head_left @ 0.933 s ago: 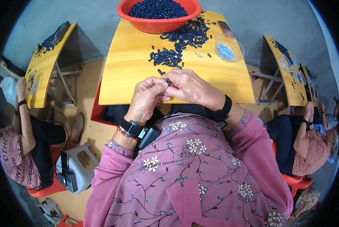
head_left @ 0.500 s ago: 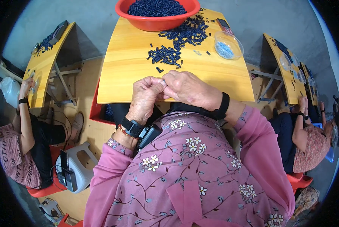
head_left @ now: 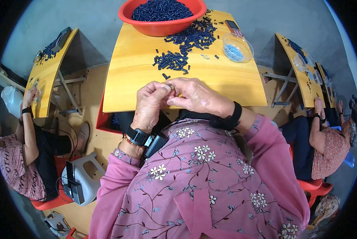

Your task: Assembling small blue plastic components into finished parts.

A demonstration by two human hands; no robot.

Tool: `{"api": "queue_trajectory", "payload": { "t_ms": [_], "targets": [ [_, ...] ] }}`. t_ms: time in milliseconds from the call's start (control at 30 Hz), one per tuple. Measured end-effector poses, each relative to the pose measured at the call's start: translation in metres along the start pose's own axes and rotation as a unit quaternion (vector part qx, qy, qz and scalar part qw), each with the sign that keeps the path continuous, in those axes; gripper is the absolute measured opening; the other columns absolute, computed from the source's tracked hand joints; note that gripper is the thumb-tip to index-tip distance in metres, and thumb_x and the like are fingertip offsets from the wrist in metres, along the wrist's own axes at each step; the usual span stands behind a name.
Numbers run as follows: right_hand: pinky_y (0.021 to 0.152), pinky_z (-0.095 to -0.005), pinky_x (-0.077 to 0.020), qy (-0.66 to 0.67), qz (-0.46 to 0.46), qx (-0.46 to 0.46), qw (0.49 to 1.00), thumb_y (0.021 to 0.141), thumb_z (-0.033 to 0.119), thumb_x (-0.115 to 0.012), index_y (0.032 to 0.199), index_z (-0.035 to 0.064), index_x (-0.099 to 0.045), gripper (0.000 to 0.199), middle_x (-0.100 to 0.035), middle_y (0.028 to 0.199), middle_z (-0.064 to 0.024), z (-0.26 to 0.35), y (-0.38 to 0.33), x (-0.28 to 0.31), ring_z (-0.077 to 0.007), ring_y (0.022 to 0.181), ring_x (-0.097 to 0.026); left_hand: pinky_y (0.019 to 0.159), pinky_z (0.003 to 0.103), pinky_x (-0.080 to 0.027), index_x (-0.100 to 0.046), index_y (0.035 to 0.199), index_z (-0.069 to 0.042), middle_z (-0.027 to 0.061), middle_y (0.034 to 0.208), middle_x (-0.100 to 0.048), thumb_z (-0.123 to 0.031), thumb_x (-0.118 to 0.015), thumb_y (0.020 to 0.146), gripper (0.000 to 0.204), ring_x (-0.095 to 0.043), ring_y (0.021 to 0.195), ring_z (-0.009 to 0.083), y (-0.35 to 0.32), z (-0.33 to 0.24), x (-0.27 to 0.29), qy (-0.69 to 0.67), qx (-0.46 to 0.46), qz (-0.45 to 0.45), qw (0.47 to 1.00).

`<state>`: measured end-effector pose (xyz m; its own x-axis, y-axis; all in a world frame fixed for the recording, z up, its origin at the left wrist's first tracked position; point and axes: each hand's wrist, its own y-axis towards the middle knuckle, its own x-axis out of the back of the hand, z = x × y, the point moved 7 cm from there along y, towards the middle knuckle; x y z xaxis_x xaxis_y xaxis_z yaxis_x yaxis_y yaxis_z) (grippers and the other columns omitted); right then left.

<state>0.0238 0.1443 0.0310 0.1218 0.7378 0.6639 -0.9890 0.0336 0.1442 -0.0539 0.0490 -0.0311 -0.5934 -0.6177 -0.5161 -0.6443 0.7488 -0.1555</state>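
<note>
One dark piece [head_left: 170, 85] sits between both hands [head_left: 150, 98] [head_left: 199, 95].

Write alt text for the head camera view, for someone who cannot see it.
A person's left hand and right hand meet above a yellow table's near edge, the left fingertips pinching a small dark piece. Beyond lie loose dark pieces, a red basin heaped with more, and a clear round dish of pale-blue bits.

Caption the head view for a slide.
Left hand and right hand meet at a small piece, near dark parts on a yellow table.
</note>
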Motion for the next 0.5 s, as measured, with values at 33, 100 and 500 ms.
{"api": "queue_trajectory", "payload": {
  "t_ms": [33,100,500],
  "targets": [
    [0.071,-0.0394,-0.0528,0.0,0.0,0.001,1.0,0.087,0.016,-0.063,0.104,0.0008,-0.061,0.022,-0.066,0.087,-0.0171,-0.008,-0.001,0.0,-0.0321,0.081,-0.066,0.059,0.026,-0.052,-0.062,0.086,-0.002,0.0078,0.079,-0.066,-0.006,-0.063,0.089,0.005,-0.061,0.065,0.0119,0.001,-0.005,0.008,0.012,-0.026,-0.007,1.0],
    [0.062,-0.0281,-0.0495,0.017,-0.084,0.003,0.996,0.09,0.012,-0.065,0.108,-0.0024,-0.063,0.023,-0.065,0.081,-0.008,-0.038,-0.005,0.018,-0.014,0.067,-0.06,0.058,0.026,-0.051,-0.062,0.086,-0.003,0.007,0.078,-0.065,-0.006,-0.064,0.088,0.004,-0.06,0.064,0.0114,0.007,-0.029,0.026,0.024,-0.112,-0.06,0.992],
    [0.069,-0.0371,-0.0495,-0.145,-0.124,0.07,0.979,0.084,0.01,-0.066,0.083,-0.002,-0.067,0.012,-0.064,0.078,-0.0145,-0.036,0.044,0.029,-0.0294,0.077,-0.063,0.072,0.029,-0.049,-0.058,0.1,-0.004,0.0033,0.09,-0.062,-0.004,-0.071,0.082,0.022,-0.058,0.079,0.0125,-0.021,-0.099,0.204,0.065,-0.266,-0.475,0.836]
  ]
}}
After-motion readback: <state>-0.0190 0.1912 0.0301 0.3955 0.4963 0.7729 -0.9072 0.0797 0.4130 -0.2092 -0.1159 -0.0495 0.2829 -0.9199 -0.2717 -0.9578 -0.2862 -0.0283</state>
